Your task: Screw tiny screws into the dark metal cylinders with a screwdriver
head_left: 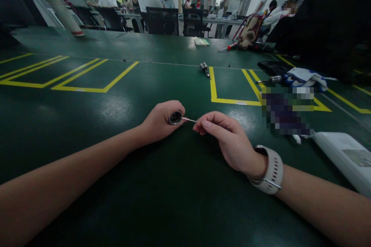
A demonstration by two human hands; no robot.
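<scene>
left hand (160,121) fisted on round metal part (175,117) | right hand (228,139) pinching thin rod (188,119) | green table (179,200)

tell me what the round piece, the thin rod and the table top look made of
The round piece in the left hand: probably metal, silver rim glinting around a dark centre. The thin rod in the right hand: likely steel, shiny. The table top: green mat, perhaps rubber or vinyl, soft glare.

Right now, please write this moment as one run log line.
left hand: shut on small round dark metal part | right hand: pinching thin silver metal rod, tip at part | surface: green table
</scene>
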